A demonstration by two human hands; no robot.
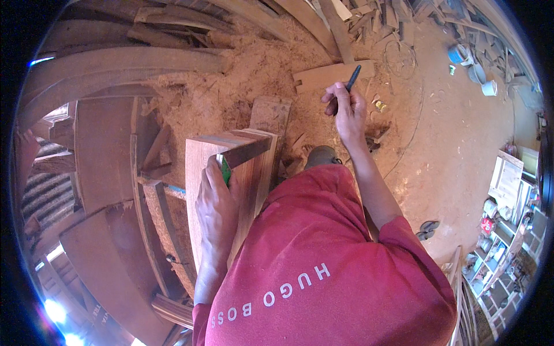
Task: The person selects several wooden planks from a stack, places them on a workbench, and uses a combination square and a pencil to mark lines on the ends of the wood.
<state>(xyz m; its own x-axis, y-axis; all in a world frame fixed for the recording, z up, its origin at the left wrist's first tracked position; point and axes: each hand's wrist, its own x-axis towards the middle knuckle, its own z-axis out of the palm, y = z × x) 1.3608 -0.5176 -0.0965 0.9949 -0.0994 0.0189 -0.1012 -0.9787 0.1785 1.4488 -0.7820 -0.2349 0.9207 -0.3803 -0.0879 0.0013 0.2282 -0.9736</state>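
Observation:
My left hand is closed round a small green tool with a pale edge, whose kind I cannot make out. It rests against the upper part of a reddish-brown wooden piece that looks like joined boards with an angled top. Off to the right, my right hand is raised over the floor, its fingers closed on a dark pen-like stick. That stick points up and away from me, clear of the wood.
Wood shavings are heaped at the far side, with curved planks stacked behind. A loose board lies past my right hand. Buckets stand at the far right. Shelves line the right side, and a wooden frame is on my left.

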